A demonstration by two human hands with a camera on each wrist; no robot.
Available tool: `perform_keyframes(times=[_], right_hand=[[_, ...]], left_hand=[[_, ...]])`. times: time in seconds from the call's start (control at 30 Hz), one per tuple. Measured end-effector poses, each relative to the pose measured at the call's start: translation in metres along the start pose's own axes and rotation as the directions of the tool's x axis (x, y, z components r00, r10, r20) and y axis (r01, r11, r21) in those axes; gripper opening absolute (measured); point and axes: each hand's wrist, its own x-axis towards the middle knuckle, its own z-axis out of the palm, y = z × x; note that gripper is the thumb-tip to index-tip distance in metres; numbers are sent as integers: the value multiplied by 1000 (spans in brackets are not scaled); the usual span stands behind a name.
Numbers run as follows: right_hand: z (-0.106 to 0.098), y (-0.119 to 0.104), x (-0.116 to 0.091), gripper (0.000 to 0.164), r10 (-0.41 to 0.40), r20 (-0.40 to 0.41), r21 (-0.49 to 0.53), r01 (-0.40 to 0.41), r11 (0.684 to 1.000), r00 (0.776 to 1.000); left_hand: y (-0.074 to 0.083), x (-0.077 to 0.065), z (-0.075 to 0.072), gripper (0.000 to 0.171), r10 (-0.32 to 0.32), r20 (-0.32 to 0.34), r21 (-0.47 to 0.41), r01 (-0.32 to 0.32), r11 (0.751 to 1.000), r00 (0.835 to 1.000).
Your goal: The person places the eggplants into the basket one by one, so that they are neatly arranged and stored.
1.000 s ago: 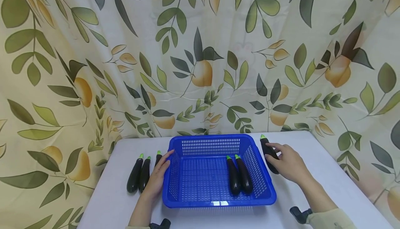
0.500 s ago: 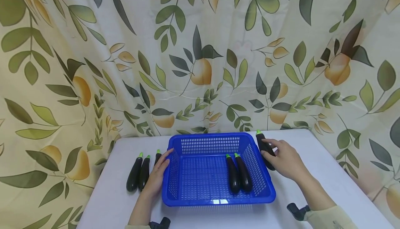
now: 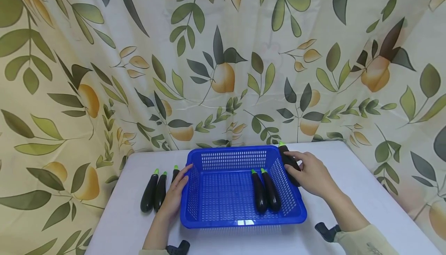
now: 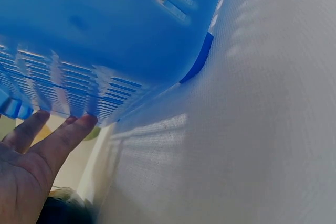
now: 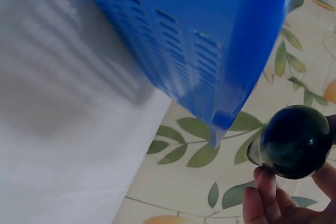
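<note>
My right hand (image 3: 312, 173) grips a dark eggplant (image 3: 291, 170) with a green stem end, above the right rim of a blue plastic basket (image 3: 216, 224). From the right wrist view, the eggplant's round end (image 5: 296, 141) sits between thumb and fingers, apart from the basket wall (image 5: 184, 40). Two more eggplants (image 3: 259, 193) lie side by side in the right part of the basket. My left hand (image 3: 173, 197) rests on the basket's left side; in the left wrist view its extended fingers (image 4: 65, 137) touch the slotted wall.
Left of the basket, two eggplants (image 3: 149, 193) lie on the white table (image 3: 118, 224), and a third eggplant (image 3: 175, 173) is partly hidden behind my left hand. A leaf-and-fruit patterned curtain (image 3: 223, 112) hangs behind the table's back edge.
My right hand has carried the eggplant left, from beside the basket to over its right rim. The left hand stays at the basket's left side.
</note>
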Motion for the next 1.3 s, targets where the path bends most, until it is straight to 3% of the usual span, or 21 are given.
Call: perform_keyframes(times=[0.37, 0.7, 1.3], right_hand=[[6, -12, 1, 41, -22, 7, 1, 22, 1000, 1000], [13, -21, 1, 41, -22, 32, 19, 21, 1000, 999], [37, -31, -3, 42, -45, 67, 48, 42, 998, 997]], left_hand=[[2, 0, 1, 43, 12, 0, 13, -12, 1000, 1000], [3, -2, 1, 42, -14, -9, 10, 14, 1000, 1000], [3, -2, 1, 42, -20, -4, 12, 20, 1000, 1000]])
